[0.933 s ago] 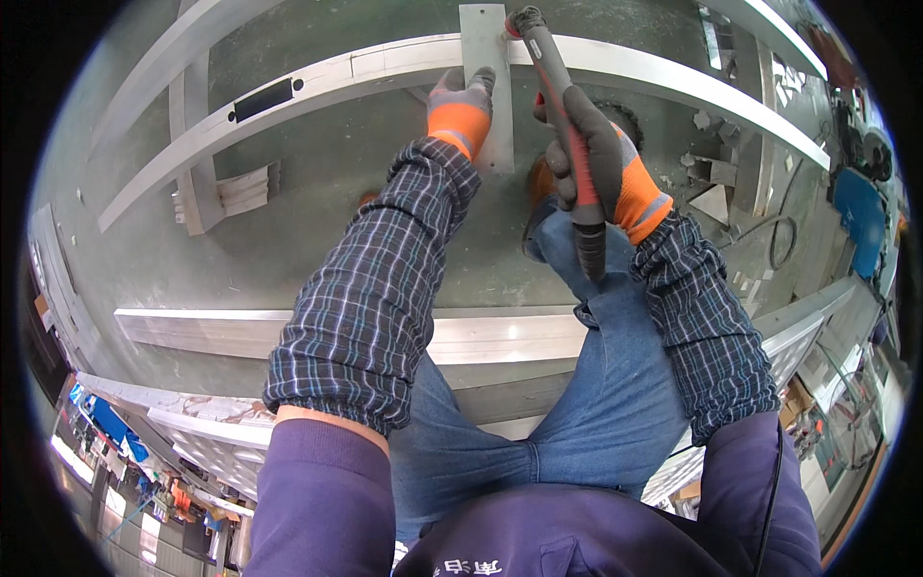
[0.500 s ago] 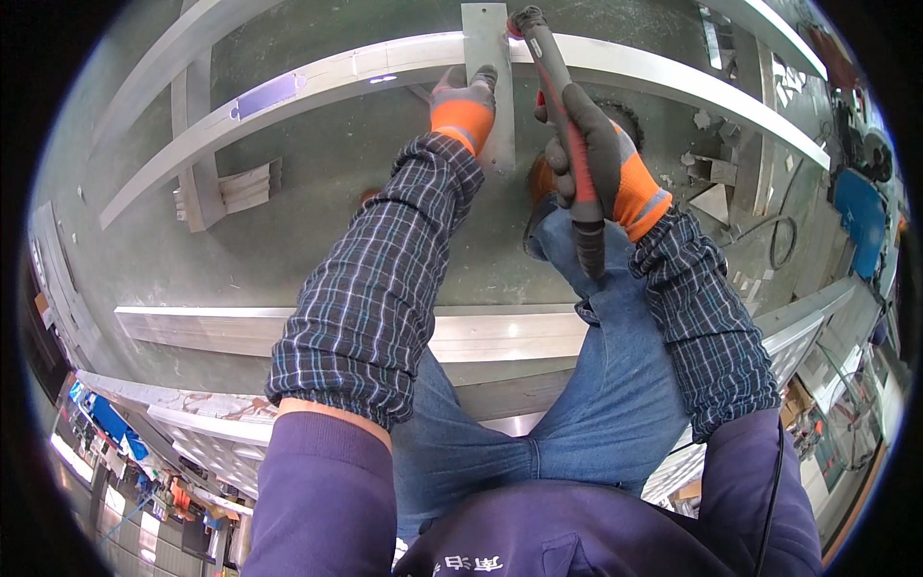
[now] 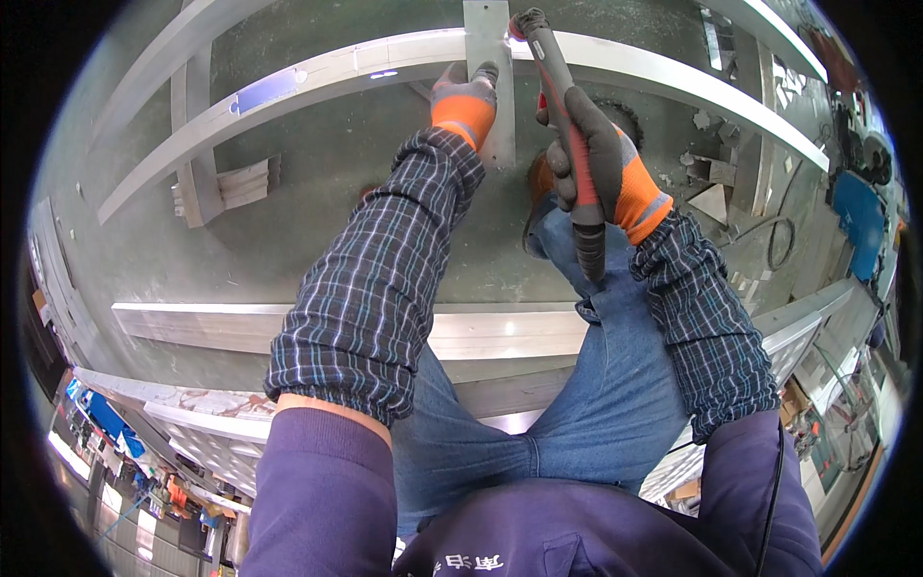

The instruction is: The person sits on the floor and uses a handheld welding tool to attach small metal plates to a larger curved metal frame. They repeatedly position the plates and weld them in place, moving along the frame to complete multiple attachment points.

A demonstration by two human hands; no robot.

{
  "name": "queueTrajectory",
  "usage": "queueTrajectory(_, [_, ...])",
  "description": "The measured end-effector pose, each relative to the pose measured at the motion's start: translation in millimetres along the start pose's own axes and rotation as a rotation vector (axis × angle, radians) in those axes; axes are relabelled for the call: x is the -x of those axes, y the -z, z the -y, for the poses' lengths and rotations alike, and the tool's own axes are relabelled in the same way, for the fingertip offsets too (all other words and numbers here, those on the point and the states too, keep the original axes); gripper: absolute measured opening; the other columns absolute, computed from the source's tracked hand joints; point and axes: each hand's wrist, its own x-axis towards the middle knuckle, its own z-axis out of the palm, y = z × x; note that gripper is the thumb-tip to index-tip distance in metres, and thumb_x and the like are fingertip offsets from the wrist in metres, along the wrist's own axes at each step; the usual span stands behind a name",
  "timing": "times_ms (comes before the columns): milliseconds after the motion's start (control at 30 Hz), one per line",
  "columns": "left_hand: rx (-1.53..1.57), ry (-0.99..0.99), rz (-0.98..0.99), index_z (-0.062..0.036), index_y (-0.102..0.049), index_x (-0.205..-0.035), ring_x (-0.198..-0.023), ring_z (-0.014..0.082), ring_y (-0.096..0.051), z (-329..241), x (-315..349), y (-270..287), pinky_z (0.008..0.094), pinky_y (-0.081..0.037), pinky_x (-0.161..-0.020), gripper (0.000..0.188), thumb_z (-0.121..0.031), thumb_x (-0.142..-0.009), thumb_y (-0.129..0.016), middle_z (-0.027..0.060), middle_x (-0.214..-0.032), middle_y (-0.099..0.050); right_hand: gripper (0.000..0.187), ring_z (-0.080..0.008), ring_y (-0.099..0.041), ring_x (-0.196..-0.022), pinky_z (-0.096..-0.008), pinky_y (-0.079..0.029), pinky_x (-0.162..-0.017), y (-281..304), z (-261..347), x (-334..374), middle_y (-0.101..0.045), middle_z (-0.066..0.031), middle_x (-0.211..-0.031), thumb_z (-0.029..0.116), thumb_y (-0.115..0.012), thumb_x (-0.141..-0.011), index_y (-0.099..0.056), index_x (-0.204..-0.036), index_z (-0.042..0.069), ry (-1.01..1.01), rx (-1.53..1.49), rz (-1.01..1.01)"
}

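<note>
My left hand [image 3: 465, 104], in a grey glove with an orange cuff, grips the left edge of a flat metal plate [image 3: 487, 29]. Its thumb lies on the plate's face; the other fingers are partly hidden. That plate lies across a long curved-looking silver metal beam [image 3: 385, 60]. In my right hand [image 3: 598, 144], gloved alike, is a long black-and-red hand tool [image 3: 580, 168]. A dark rounded head with a red tip tops the tool, close to the plate's right edge at the beam. Its kind is unclear.
Another silver beam [image 3: 221, 327] lies across the floor before my legs. An upright metal piece [image 3: 194, 144] joins the frame at left, beside a folded sheet scrap [image 3: 245, 185]. To the right are scraps [image 3: 710, 204], a cable [image 3: 784, 240] and a blue panel [image 3: 856, 216].
Almost nothing differs. The view has shifted very slightly; both hands, the plate and the tool keep their places.
</note>
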Motion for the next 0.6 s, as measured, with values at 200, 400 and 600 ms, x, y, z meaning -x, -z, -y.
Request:
queueTrajectory(200, [-0.014,0.008,-0.037,0.0017,-0.068,-0.124,-0.096,0.0192,-0.067,-1.9,2.4,-3.3,0.0309,-0.05,-0.089,0.04,-0.026,-0.095,-0.073,0.01,-0.111,-0.075,0.079,-0.0124,-0.053,-0.055,-0.0279,-0.048,-0.045,3.0,-3.7,1.8,-0.054,-0.0025,-0.076,0.072,-0.06,-0.089,-0.053,-0.128,0.004,0.007,-0.012,0.018])
queueTrajectory(400, [0.004,0.004,-0.01,0.0016,-0.069,-0.123,-0.095,0.0189,-0.067,-3.8,3.5,-1.4,0.0306,-0.05,-0.089,0.039,-0.025,-0.095,-0.073,0.0097,-0.109,-0.075,0.079,-0.0121,-0.053,-0.055,-0.0274,-0.048,-0.046,2.5,-7.1,3.7,-0.055,-0.0023,-0.076,0.072,-0.061,-0.088,-0.054,-0.126,0.004,-0.015,-0.012,0.005])
queueTrajectory(600, [0.026,-0.006,-0.01,0.0015,-0.069,-0.124,-0.095,0.0188,-0.067,-7.6,5.9,-4.5,0.0305,-0.05,-0.088,0.039,-0.024,-0.095,-0.073,0.0098,-0.11,-0.076,0.066,-0.0113,-0.054,-0.047,-0.0295,-0.048,-0.042,1.9,-6.5,4.8,-0.056,0.0002,-0.067,0.069,-0.049,-0.098,-0.058,-0.126,0.01,-0.026,0.0,-0.038])
